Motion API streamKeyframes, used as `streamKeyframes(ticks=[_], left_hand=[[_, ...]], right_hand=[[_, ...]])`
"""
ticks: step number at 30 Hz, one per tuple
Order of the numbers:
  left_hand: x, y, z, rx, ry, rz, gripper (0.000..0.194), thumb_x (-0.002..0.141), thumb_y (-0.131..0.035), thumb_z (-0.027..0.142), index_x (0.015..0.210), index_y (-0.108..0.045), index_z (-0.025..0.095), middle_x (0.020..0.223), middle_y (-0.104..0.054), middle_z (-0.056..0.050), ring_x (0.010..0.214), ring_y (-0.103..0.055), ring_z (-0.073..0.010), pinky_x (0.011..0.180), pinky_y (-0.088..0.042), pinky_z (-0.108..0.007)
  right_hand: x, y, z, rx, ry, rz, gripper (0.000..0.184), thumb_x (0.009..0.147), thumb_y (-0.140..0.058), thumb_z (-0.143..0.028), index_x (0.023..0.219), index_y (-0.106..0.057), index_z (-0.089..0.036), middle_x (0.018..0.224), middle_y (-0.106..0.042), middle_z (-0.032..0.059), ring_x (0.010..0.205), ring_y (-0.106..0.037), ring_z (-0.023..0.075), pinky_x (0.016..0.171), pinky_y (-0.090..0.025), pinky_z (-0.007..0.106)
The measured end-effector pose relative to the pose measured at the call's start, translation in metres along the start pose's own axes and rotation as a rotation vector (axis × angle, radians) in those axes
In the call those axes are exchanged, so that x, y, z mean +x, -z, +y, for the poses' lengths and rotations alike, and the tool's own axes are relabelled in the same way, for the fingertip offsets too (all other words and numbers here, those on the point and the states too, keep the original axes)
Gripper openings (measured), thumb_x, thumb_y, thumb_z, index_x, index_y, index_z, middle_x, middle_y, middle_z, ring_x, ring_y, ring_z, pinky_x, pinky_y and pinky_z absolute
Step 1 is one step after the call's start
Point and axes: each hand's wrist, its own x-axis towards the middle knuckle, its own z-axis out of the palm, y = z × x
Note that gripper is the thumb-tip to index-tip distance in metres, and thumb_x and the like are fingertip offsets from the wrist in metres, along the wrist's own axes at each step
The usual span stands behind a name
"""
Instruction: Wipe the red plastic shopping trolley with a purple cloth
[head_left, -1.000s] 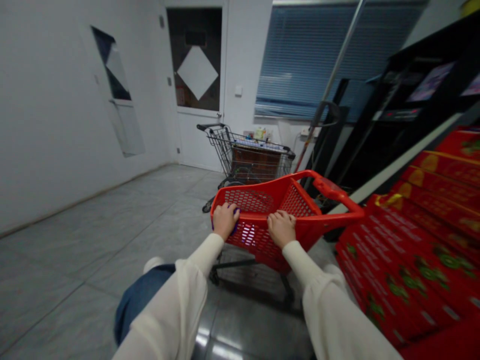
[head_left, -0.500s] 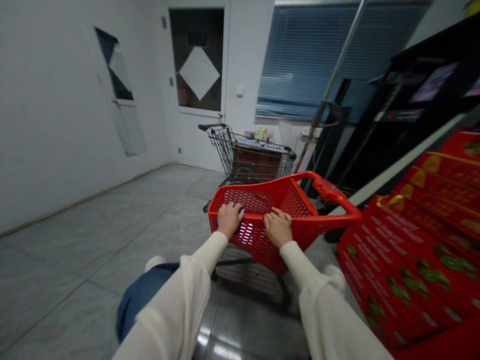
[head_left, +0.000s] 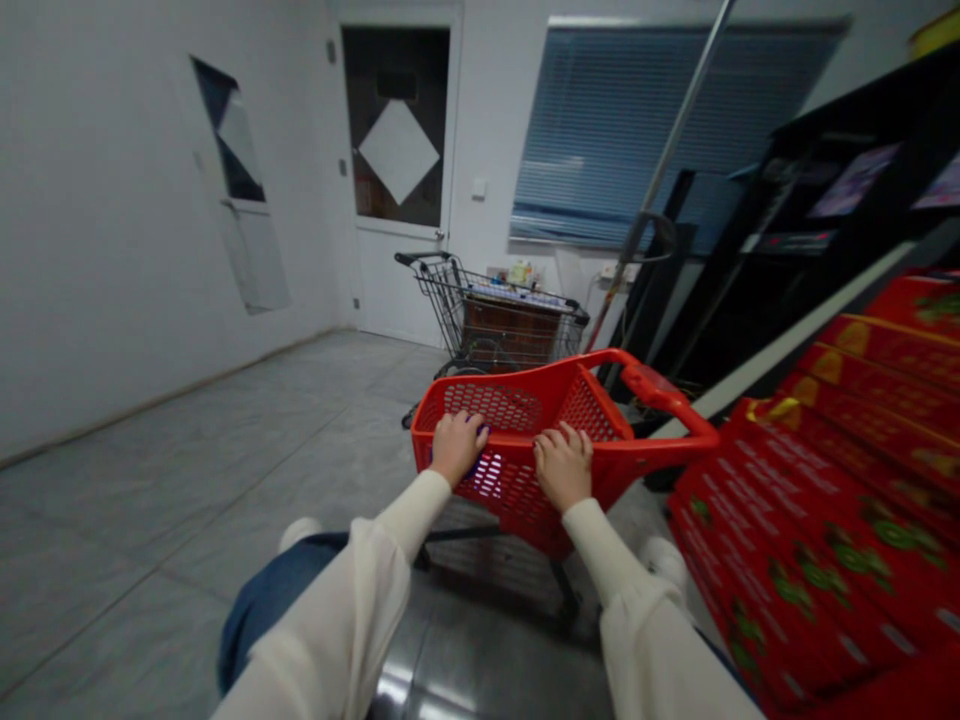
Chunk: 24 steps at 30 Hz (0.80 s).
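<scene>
A small red plastic shopping cart (head_left: 514, 452) with perforated walls and a red push handle stands side-on right in front of me. My left hand (head_left: 457, 446) is closed over the near rim toward the cart's left end, fingers curled to the inside. A thin bit of purple shows by its fingertips and below the palm; what it is I cannot make out. Farther right on the same rim rests my right hand (head_left: 564, 466), its fingers bent over the top edge. The basket's inner far wall is visible, and no goods show in it.
Behind stands a black wire cart (head_left: 510, 320) with a brown box in it. Stacked red cartons (head_left: 825, 520) crowd the right side, beside a pale slanted bar (head_left: 795, 335). A metal pole (head_left: 675, 140) leans before the window blinds (head_left: 600, 130). A white door (head_left: 397, 270) is at the back.
My right hand has shifted slightly right along the rim, and its fingers now bend over the edge more. My left hand keeps its place on the cart. The view has tilted up a little.
</scene>
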Motion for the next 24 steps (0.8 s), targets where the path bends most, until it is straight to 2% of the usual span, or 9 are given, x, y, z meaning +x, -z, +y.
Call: streamKeyframes(ticks=[4, 6, 8, 12, 15, 18, 21, 24], left_hand=[[0.0, -0.005, 0.037, -0.025, -0.047, 0.039, 0.031, 0.099, -0.043, 0.045, 0.108, -0.065, 0.024, 0.107, -0.063, -0.008, 0.098, -0.054, -0.0234, 0.086, -0.039, -0.034], [0.001, -0.007, 0.041, -0.029, -0.083, 0.04, 0.033, 0.1, -0.041, 0.045, 0.11, -0.064, 0.025, 0.107, -0.063, -0.008, 0.098, -0.054, -0.0232, 0.087, -0.04, -0.034], [0.001, -0.008, 0.031, -0.019, -0.095, 0.017, 0.032, 0.1, -0.042, 0.045, 0.111, -0.064, 0.025, 0.107, -0.062, -0.008, 0.098, -0.055, -0.0229, 0.087, -0.04, -0.034], [0.004, -0.004, -0.003, 0.02, -0.041, -0.014, 0.033, 0.1, -0.041, 0.045, 0.109, -0.065, 0.024, 0.106, -0.063, -0.009, 0.096, -0.057, -0.0231, 0.088, -0.041, -0.035], [0.007, 0.001, -0.018, 0.036, 0.006, -0.037, 0.035, 0.099, -0.04, 0.044, 0.111, -0.065, 0.023, 0.107, -0.065, -0.01, 0.097, -0.059, -0.023, 0.09, -0.041, -0.035], [0.012, 0.007, -0.022, 0.055, 0.041, -0.079, 0.035, 0.099, -0.04, 0.043, 0.112, -0.065, 0.023, 0.106, -0.066, -0.01, 0.095, -0.061, -0.0225, 0.089, -0.042, -0.034], [0.014, 0.011, -0.013, 0.07, 0.083, -0.09, 0.034, 0.098, -0.042, 0.042, 0.111, -0.066, 0.022, 0.106, -0.067, -0.011, 0.094, -0.062, -0.0235, 0.085, -0.043, -0.035], [0.011, 0.007, 0.018, 0.021, 0.061, -0.073, 0.033, 0.098, -0.043, 0.042, 0.108, -0.066, 0.021, 0.105, -0.067, -0.011, 0.094, -0.061, -0.0244, 0.083, -0.043, -0.036]], right_hand=[[0.005, 0.002, -0.001, 0.048, 0.018, -0.052, 0.031, 0.099, -0.043, -0.03, 0.097, -0.074, -0.028, 0.11, -0.074, 0.0025, 0.13, -0.046, 0.0248, 0.112, -0.015, 0.043], [0.006, 0.002, 0.004, 0.063, 0.024, -0.068, 0.032, 0.099, -0.042, -0.03, 0.098, -0.074, -0.029, 0.111, -0.074, 0.0027, 0.13, -0.045, 0.0241, 0.112, -0.015, 0.043], [0.007, 0.0, 0.008, 0.08, 0.023, -0.083, 0.032, 0.099, -0.042, -0.03, 0.099, -0.074, -0.029, 0.111, -0.074, 0.0024, 0.13, -0.045, 0.0236, 0.112, -0.015, 0.043], [0.009, 0.001, 0.013, 0.089, 0.001, -0.123, 0.033, 0.099, -0.041, -0.031, 0.099, -0.074, -0.03, 0.113, -0.074, 0.0009, 0.13, -0.045, 0.0237, 0.112, -0.014, 0.043], [0.011, 0.011, 0.016, 0.063, 0.073, -0.174, 0.033, 0.099, -0.041, -0.032, 0.114, -0.071, -0.03, 0.125, -0.07, 0.0012, 0.129, -0.045, 0.0235, 0.111, -0.017, 0.042], [0.01, 0.025, 0.024, -0.017, 0.044, -0.093, 0.036, 0.098, -0.042, -0.033, 0.124, -0.066, -0.025, 0.13, -0.067, 0.005, 0.126, -0.047, 0.0246, 0.111, -0.018, 0.04], [0.006, 0.034, 0.031, -0.094, -0.038, -0.034, 0.03, 0.097, -0.043, -0.03, 0.102, -0.071, -0.021, 0.109, -0.072, 0.0077, 0.109, -0.052, 0.0254, 0.108, -0.021, 0.041], [0.004, 0.035, 0.029, -0.109, -0.039, -0.03, 0.027, 0.096, -0.046, -0.028, 0.083, -0.069, -0.021, 0.091, -0.072, 0.0071, 0.098, -0.052, 0.025, 0.103, -0.024, 0.041]])
